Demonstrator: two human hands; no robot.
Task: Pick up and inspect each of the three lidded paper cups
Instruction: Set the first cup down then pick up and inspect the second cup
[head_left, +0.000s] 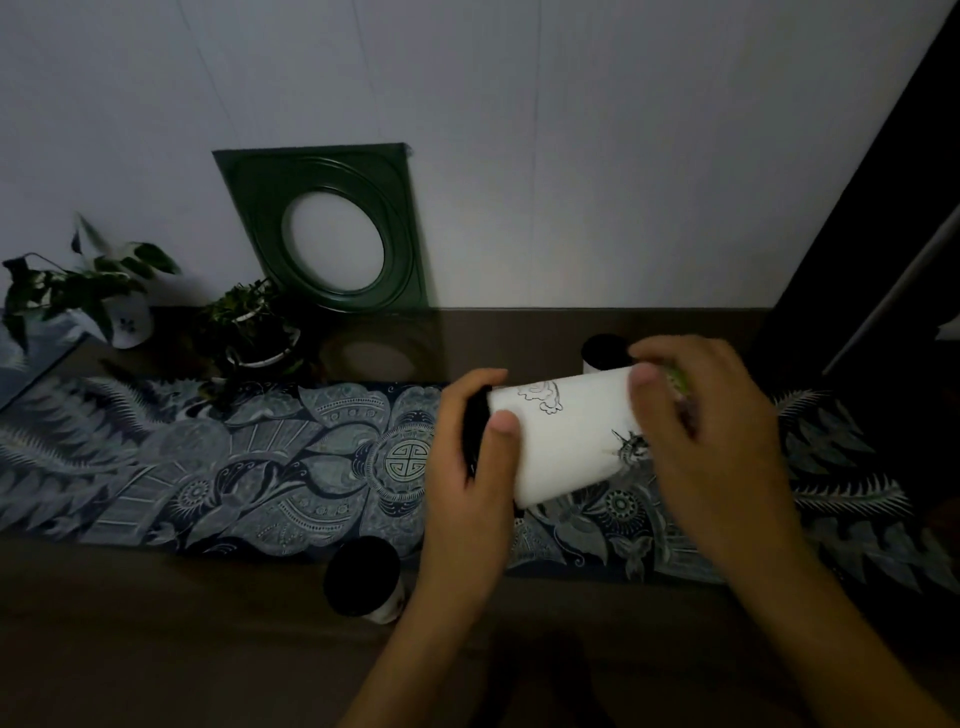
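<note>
The left hand (467, 462) grasps the black-lid end and the right hand (696, 415) the base of the white printed paper cup (566, 441), held sideways above the patterned runner (260, 467). Turn it slowly, pressing the lid lightly.

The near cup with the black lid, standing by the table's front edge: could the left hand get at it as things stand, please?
Probably not yet: the left hand and right hand both hold the tilted cup. Nothing blocks the near cup, just below that wrist.
</note>
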